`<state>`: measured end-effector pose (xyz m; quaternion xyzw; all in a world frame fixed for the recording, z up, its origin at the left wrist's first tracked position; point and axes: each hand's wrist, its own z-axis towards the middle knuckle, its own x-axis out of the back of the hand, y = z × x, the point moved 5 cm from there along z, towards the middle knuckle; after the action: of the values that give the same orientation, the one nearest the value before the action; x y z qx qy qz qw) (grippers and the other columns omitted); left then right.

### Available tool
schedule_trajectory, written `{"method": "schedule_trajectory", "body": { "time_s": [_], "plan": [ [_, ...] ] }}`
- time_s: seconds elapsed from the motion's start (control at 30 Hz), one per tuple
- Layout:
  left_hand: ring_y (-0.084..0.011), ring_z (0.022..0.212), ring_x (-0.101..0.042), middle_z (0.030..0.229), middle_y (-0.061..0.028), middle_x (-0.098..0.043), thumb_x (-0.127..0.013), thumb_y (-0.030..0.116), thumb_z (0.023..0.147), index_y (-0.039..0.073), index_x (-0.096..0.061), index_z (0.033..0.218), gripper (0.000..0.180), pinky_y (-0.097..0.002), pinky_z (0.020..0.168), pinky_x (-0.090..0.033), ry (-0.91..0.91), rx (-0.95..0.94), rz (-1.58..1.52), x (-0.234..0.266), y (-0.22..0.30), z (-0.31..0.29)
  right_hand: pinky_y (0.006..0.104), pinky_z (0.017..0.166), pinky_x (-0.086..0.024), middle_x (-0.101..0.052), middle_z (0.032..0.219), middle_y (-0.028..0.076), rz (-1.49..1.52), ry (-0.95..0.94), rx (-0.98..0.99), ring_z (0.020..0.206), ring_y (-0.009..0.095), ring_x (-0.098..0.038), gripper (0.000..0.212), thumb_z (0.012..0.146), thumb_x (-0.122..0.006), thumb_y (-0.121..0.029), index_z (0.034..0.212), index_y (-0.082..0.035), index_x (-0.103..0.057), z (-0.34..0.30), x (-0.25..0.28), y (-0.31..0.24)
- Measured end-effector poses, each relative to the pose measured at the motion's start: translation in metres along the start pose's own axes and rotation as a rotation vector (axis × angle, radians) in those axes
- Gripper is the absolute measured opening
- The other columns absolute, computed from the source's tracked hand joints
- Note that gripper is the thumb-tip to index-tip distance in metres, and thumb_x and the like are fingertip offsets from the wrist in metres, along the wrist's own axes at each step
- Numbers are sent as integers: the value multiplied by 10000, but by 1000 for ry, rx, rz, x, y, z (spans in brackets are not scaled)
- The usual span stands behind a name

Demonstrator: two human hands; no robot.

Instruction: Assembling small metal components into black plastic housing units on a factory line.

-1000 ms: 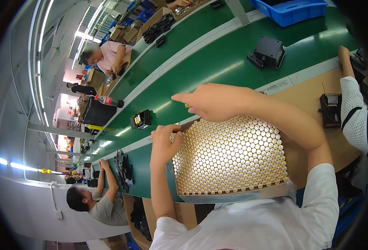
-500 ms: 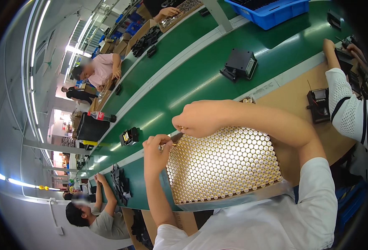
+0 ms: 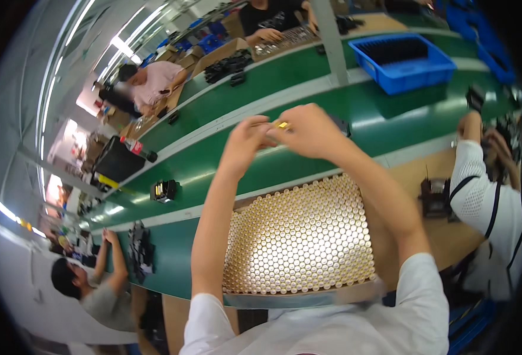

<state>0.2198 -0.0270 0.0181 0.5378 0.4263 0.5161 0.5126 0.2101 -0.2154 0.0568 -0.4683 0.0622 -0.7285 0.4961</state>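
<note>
Both hands are raised together above the green conveyor, past the far edge of a box full of batteries. My right hand (image 3: 308,129) is closed, with a small gold-coloured battery (image 3: 283,125) showing at its fingertips. Touching or nearly touching it, my left hand (image 3: 246,142) has its fingers curled; what they hold, if anything, is hidden. Below the forearms, upright batteries (image 3: 299,236) stand in tight rows, their pale round ends up. The box's near wall (image 3: 296,299) faces me. Behind my right hand, a black device (image 3: 345,128) is mostly hidden.
On the green conveyor (image 3: 208,171) sits a small black device (image 3: 163,190). A blue tray (image 3: 403,83) stands at the far right. Black parts (image 3: 140,245) lie on the left. A co-worker (image 3: 480,177) sits close on my right by another device (image 3: 435,195); others work opposite and left.
Both hands have risen from over the batteries and moved away from me to above the conveyor, coming together. The view has shifted, showing more of the far line and the blue tray.
</note>
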Motion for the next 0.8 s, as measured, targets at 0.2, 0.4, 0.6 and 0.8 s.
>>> {"method": "schedule_trajectory", "body": {
  "time_s": [0.2,0.4,0.6,0.8],
  "plan": [
    [-251,767,-682,939,-103,-766,-717,57,800,34,-750,1108,311,-369,735,-560,-308,-178,1059,-17,-91,79,293,531,-400,-606,613,49,141,129,-132,547,151,-470,310,915,-706,-251,766,19,-681,17,61,9],
    [-292,785,-695,914,-102,-770,-722,68,796,35,-765,958,171,-386,760,-565,-343,-112,1074,-20,-79,75,309,554,-431,-634,641,70,96,74,-241,559,172,-499,313,924,-690,-259,778,18,-683,0,87,21],
    [-201,771,-641,875,-40,-734,-674,169,896,53,-745,923,138,-337,743,-535,-442,-135,785,-31,-28,72,310,560,-440,-633,650,69,133,-162,-274,559,175,-507,299,924,-691,-254,793,15,-689,1,67,22],
    [-147,751,-570,835,-22,-675,-616,223,925,55,-719,934,197,-298,716,-503,-481,-80,660,-61,-12,89,324,581,-470,-665,694,83,-88,-385,-234,576,194,-542,268,912,-703,-238,832,17,-717,2,51,22]
  ]
}}
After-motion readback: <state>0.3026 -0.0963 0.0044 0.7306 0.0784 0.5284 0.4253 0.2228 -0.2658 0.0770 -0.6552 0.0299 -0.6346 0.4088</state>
